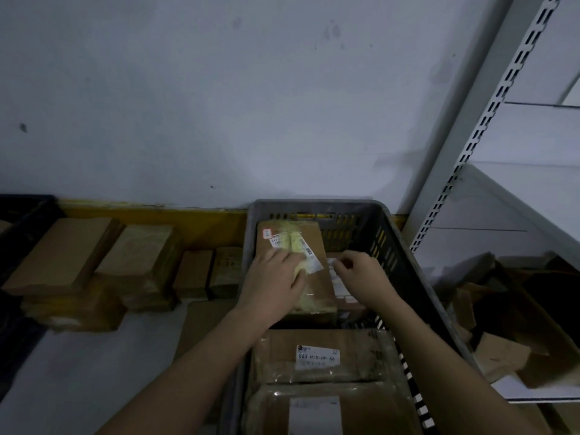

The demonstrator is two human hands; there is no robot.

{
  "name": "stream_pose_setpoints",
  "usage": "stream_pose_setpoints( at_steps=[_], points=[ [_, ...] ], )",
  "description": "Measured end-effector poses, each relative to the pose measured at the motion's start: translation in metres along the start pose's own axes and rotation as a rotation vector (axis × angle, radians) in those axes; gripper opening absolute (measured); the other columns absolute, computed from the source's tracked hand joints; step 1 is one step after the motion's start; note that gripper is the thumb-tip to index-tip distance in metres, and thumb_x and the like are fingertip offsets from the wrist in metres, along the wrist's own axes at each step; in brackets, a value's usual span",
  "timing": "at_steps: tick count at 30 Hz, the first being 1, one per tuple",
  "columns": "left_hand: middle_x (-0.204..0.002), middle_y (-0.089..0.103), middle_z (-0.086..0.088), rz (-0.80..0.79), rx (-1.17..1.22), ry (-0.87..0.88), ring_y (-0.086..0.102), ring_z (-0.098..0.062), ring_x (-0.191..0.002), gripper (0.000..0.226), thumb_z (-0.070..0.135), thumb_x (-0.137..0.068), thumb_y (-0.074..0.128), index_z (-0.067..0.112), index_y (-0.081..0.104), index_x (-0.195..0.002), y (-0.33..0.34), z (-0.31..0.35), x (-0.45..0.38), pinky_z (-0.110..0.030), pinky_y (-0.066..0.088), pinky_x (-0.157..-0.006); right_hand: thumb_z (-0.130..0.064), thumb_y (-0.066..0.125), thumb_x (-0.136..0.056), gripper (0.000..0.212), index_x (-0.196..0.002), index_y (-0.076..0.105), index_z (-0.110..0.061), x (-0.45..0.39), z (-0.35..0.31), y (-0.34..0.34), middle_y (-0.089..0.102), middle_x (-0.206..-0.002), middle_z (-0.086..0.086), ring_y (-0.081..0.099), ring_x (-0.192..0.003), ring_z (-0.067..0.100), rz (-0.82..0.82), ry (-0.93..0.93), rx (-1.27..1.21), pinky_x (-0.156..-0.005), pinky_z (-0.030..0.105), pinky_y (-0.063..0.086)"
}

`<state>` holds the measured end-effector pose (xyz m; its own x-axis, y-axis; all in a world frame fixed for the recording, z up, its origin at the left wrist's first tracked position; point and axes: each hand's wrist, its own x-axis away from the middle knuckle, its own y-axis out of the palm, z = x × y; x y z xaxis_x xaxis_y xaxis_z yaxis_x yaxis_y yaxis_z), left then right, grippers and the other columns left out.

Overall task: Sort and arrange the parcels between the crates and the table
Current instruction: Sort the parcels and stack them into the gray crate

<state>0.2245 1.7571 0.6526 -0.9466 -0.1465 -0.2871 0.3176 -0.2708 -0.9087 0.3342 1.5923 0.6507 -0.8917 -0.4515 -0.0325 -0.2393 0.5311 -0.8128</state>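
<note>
Our left hand [276,284] lay flat on a taped parcel [301,271]; our right hand [361,274] curled empty beside it; nearer us, a label [317,356] read "863 H10-00 59".

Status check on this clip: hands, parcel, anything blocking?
Left hand flat on taped parcel in grey crate. Right hand curled beside it, grip unclear. Labelled parcel packed close in front.

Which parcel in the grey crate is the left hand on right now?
The left hand rests on the yellow-taped parcel at the far end of the grey crate; the nearer labelled parcel has no yellow tape.
</note>
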Motion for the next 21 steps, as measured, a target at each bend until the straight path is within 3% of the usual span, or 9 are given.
stream_pose_setpoints(
  at_steps=[3, 6, 9, 12, 15, 17, 21],
  points=[
    [-0.127, 0.061, 0.005, 0.138, 0.060, -0.066, 0.051, -0.018, -0.117, 0.035, 0.035, -0.099, 0.048, 0.024, 0.060, -0.130, -0.035, -0.016, 0.000, -0.037, 0.044, -0.095, -0.032, 0.052, -0.100, 0.026, -0.083, 0.065, -0.017, 0.010, -0.034, -0.009, 0.066, -0.072, 0.002, 0.060, -0.064, 0.019, 0.027, -0.087, -0.036, -0.061, 0.040, 0.051],
    [-0.124, 0.061, 0.003, 0.152, 0.087, -0.199, 0.051, -0.019, -0.115, 0.033, 0.037, -0.101, 0.047, 0.025, 0.056, -0.131, -0.060, -0.049, 0.012, -0.037, 0.046, -0.090, -0.034, 0.052, -0.100, 0.027, -0.076, 0.058, -0.023, 0.019, -0.071, -0.004, 0.060, -0.069, -0.006, 0.056, -0.063, 0.014, 0.029, -0.151, -0.052, -0.061, 0.035, 0.046],
    [-0.125, 0.057, 0.003, 0.110, 0.121, -0.359, 0.050, -0.019, -0.116, 0.036, 0.039, -0.100, 0.048, 0.026, 0.054, -0.133, -0.070, -0.084, 0.035, -0.035, 0.046, -0.088, -0.032, 0.053, -0.099, 0.019, -0.096, 0.068, -0.020, 0.032, -0.105, 0.011, 0.068, -0.092, -0.007, 0.062, -0.084, 0.013, 0.014, -0.194, -0.084, -0.075, 0.035, 0.053],
    [-0.132, 0.054, -0.001, 0.029, 0.182, -0.451, 0.052, -0.022, -0.118, 0.039, 0.039, -0.100, 0.050, 0.024, 0.051, -0.136, -0.068, -0.111, 0.062, -0.035, 0.047, -0.088, -0.032, 0.053, -0.100, 0.021, -0.112, 0.064, -0.021, 0.045, -0.131, 0.037, 0.065, -0.108, -0.003, 0.060, -0.092, 0.013, -0.040, -0.209, -0.104, -0.078, 0.034, 0.052],
    [-0.134, 0.053, -0.002, -0.022, 0.301, -0.569, 0.054, -0.023, -0.119, 0.044, 0.036, -0.098, 0.055, 0.021, 0.049, -0.139, -0.051, -0.131, 0.091, -0.030, 0.043, -0.083, -0.036, 0.053, -0.099, 0.039, -0.134, 0.050, -0.018, 0.057, -0.147, 0.075, 0.051, -0.131, 0.005, 0.053, -0.114, 0.024, -0.079, -0.168, -0.031, -0.093, 0.041, 0.049],
    [-0.130, 0.054, -0.004, -0.057, 0.382, -0.624, 0.056, -0.023, -0.116, 0.047, 0.033, -0.095, 0.060, 0.019, 0.048, -0.138, -0.032, -0.140, 0.107, -0.029, 0.042, -0.080, -0.037, 0.053, -0.099, 0.058, -0.149, 0.031, -0.016, 0.066, -0.153, 0.099, 0.038, -0.144, 0.009, 0.043, -0.127, 0.030, -0.138, -0.089, -0.031, -0.103, 0.046, 0.044],
    [-0.149, 0.041, -0.009, -0.163, 0.548, -0.756, 0.046, -0.029, -0.132, 0.075, 0.035, -0.093, 0.066, 0.015, 0.025, -0.153, 0.005, -0.151, 0.135, -0.028, 0.039, -0.092, -0.023, 0.051, -0.100, 0.077, -0.159, 0.001, -0.022, 0.076, -0.160, 0.128, 0.024, -0.156, 0.013, 0.046, -0.128, 0.036, -0.146, 0.023, -0.043, -0.096, 0.047, 0.049]
  ],
)
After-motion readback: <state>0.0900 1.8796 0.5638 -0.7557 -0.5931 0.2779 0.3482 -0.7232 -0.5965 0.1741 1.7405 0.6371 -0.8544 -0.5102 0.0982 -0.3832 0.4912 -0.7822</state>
